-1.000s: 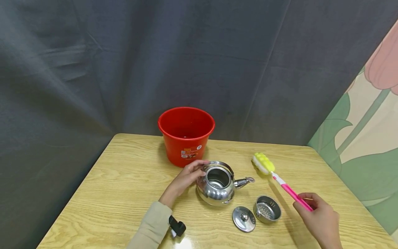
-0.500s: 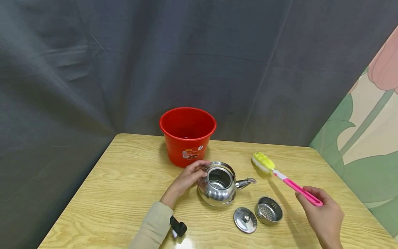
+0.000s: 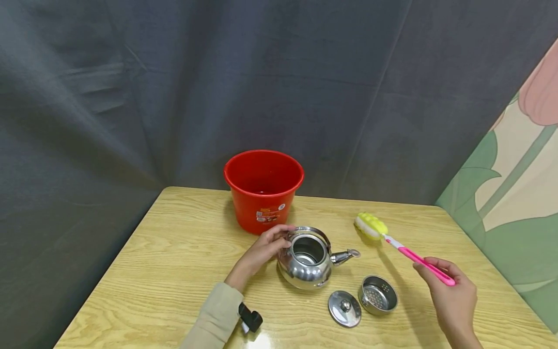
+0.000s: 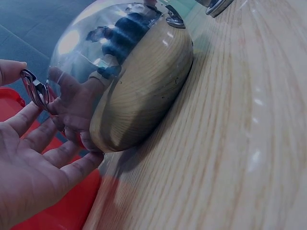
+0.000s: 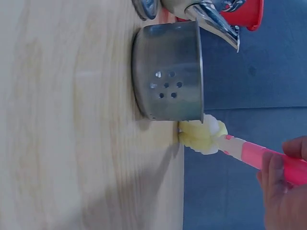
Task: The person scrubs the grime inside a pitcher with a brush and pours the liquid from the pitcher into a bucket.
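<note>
A shiny steel kettle (image 3: 301, 275) stands lidless on the table, its spout to the right. My left hand (image 3: 263, 249) holds it at the left side; in the left wrist view the thumb and index finger lie about the folded handle (image 4: 37, 90), the other fingers spread along the body. My right hand (image 3: 455, 295) pinches the pink handle of a cleaning brush (image 3: 411, 257) between thumb and fingers. Its yellow and white sponge head (image 5: 201, 134) is at the far end, low over the table beyond a perforated steel strainer (image 3: 377, 295). The kettle lid (image 3: 344, 309) lies beside the strainer, knob up.
A red bucket (image 3: 261, 213) stands behind the kettle, close to the dark curtain (image 3: 270, 87) at the table's back edge. The wooden table (image 3: 174, 271) extends left of the kettle. A wall with a flower pattern (image 3: 514, 232) borders the right side.
My right hand has lifted slightly with the brush, and more of the pink handle now reaches past the fingers. The brush head stays nearly in place. My left hand and the kettle look unmoved.
</note>
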Demonstrator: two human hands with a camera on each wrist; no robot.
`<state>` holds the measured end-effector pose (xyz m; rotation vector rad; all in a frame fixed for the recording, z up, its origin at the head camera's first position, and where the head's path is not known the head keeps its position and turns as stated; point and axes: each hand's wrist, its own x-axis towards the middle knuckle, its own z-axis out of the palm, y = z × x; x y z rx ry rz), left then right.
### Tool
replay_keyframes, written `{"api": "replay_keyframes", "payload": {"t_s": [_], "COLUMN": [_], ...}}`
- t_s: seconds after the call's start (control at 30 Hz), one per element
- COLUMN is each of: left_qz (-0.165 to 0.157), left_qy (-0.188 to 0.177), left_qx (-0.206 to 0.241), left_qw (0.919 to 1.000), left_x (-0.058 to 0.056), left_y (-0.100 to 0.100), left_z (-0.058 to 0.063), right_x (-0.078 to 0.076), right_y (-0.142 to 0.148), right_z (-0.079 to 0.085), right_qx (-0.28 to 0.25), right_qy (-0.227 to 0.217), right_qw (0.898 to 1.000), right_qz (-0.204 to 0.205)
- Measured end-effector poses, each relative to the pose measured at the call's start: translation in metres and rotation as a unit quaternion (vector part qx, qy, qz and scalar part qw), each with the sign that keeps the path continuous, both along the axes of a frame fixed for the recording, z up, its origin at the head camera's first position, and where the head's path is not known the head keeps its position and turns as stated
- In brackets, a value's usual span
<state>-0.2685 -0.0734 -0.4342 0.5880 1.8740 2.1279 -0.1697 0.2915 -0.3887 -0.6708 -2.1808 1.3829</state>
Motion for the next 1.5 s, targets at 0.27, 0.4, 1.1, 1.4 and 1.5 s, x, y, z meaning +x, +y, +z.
{"api": "replay_keyframes", "payload": {"t_s": [0.27,0.4,1.1,1.4,1.5], "left_qz": [0.001,0.0,0.002,-0.006,-0.008], "left_qy": [-0.002,-0.001,0.002,0.003,0.008], "left_qx": [-0.002,-0.001,-0.002,0.003,0.005], "left_qw": [1.0,1.0,1.0,1.0,0.9999], "left_x": [0.002,0.002,0.001,0.0,0.0], "left_y": [-0.001,0.0,0.001,0.001,0.001], "left_z": [0.002,0.002,-0.001,-0.002,-0.002], "right_x": [-0.001,-0.002,-0.013,-0.012,-0.011], "right_y": [-0.002,-0.005,-0.002,-0.003,-0.003], "right_z": [0.005,0.004,0.011,0.01,0.011], "right_qx": [-0.036,0.007,-0.087,-0.077,-0.049], "right_qy": [0.006,0.01,0.031,0.069,0.071], "right_qw": [0.999,1.0,0.996,0.995,0.996], "right_qz": [0.015,-0.01,0.014,0.004,-0.002]}}
